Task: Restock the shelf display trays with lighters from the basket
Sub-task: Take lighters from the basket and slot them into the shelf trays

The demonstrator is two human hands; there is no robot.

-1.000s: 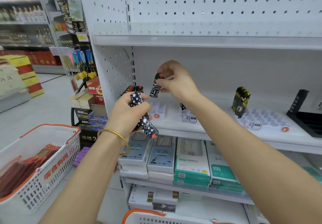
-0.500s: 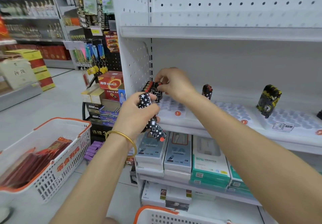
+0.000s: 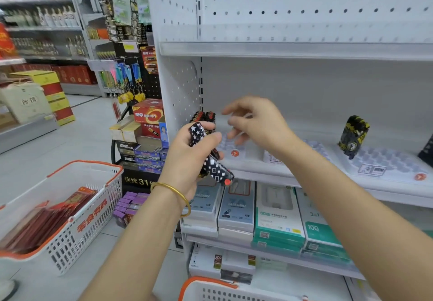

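1. Our left hand point(image 3: 185, 158) — at 8 o'clock from the right — has its fingers clamped round a bundle of small black plastic lighters point(image 3: 215, 168) printed with white stars and squares.
2. They look light, stiff and slick; we'd pinch one by its narrow sides.
3. Our right hand point(image 3: 260, 125) hovers empty, fingers apart, over the white dimpled plastic display tray point(image 3: 248, 156); dark upright lighters point(image 3: 203, 116) stand at its 10 o'clock corner.
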